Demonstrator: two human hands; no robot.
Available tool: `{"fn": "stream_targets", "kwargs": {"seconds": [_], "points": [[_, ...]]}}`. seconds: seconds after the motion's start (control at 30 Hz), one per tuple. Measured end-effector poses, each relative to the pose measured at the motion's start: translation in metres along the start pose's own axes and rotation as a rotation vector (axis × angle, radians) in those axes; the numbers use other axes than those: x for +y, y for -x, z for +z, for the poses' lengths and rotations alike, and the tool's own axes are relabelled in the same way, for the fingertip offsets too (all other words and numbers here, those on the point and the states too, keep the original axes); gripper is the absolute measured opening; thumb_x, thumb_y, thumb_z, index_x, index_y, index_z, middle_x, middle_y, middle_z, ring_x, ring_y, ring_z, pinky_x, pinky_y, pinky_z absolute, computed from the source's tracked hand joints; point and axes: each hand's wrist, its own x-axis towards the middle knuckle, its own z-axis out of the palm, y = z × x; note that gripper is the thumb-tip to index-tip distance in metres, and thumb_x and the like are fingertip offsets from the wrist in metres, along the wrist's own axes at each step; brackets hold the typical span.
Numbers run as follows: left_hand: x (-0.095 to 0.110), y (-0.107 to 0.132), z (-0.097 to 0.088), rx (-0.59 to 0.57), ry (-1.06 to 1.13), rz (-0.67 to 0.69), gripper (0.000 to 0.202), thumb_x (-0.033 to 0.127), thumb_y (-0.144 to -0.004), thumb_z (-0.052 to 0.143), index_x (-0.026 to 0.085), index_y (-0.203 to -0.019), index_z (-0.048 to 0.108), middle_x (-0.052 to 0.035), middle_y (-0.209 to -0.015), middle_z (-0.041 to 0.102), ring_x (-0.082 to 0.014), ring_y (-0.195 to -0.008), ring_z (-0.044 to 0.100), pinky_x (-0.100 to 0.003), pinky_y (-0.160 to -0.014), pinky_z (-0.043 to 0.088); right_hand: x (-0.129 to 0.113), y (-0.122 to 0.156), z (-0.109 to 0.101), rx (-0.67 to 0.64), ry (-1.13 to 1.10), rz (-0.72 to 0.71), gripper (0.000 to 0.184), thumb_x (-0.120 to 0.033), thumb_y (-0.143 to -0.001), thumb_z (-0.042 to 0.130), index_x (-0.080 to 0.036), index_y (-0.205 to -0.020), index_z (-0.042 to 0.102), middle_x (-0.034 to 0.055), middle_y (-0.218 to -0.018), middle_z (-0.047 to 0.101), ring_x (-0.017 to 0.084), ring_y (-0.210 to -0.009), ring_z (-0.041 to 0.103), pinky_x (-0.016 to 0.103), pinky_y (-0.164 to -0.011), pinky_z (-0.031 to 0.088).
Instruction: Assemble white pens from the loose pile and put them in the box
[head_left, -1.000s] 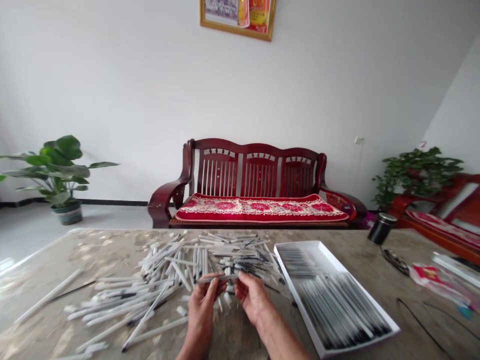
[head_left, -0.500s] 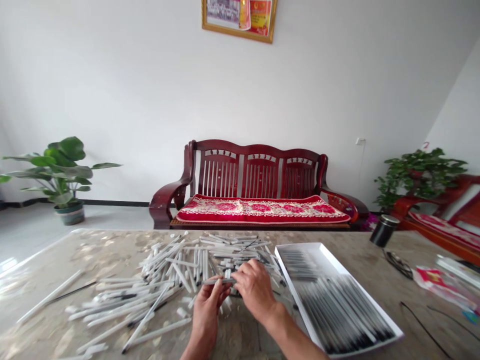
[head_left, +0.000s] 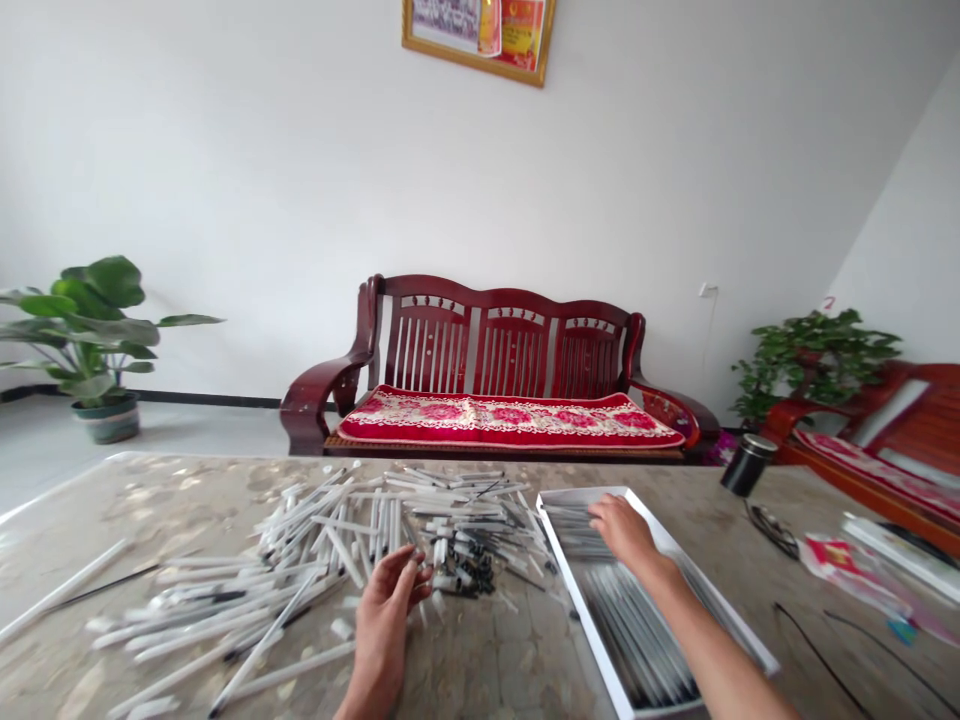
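My left hand [head_left: 386, 610] is above the table beside the loose pen parts, its thumb and fingers curled together. Whatever lies between those fingertips is too small to make out. My right hand [head_left: 626, 530] is over the far part of the white box [head_left: 589, 640]. Its bent fingertips grip a pen among the grey pens [head_left: 570, 525] lying there; the fingers partly hide it. More dark-tipped pens [head_left: 637, 640] fill the near part of the box. Near my left fingers lies a heap of small black and clear caps [head_left: 465, 570].
White pen barrels [head_left: 225, 610] lie spread across the left and middle of the table [head_left: 480, 660]. On the right are a black canister [head_left: 748, 465], a black cable [head_left: 772, 530] and a red-and-clear plastic bag [head_left: 847, 570]. Behind the table stands a wooden bench [head_left: 502, 350].
My hands, together on a pen before, are now apart. The right one has moved right and away to the box; the left stays near the caps. The view has turned slightly right.
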Motion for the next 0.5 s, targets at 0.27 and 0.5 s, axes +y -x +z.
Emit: {"fn": "stream_targets", "kwargs": {"seconds": [0.27,0.5], "points": [[-0.001,-0.001,-0.002,0.008,-0.076,0.014,0.052,0.048,-0.046,0.086,0.017,-0.084,0.069,-0.0027,-0.082,0.072,-0.0166,-0.064,0.067,-0.025,-0.056,0.054,0.031,0.004,0.008,-0.132,0.069,0.011,0.020,-0.011,-0.077,0.058,-0.022,-0.080,0.075,0.0079,-0.093,0.069,0.022,-0.096,0.060,0.027,-0.077,0.039],[0.000,-0.004,-0.005,0.025,-0.079,0.028,0.052,0.049,-0.047,0.085,0.017,-0.084,0.068,-0.0030,-0.081,0.072,-0.0165,-0.064,0.066,-0.025,-0.056,0.053,0.025,-0.002,0.018,-0.144,0.043,-0.058,0.023,-0.008,-0.078,0.055,-0.021,-0.079,0.073,0.0082,-0.095,0.067,0.022,-0.100,0.059,0.027,-0.080,0.038]]}}
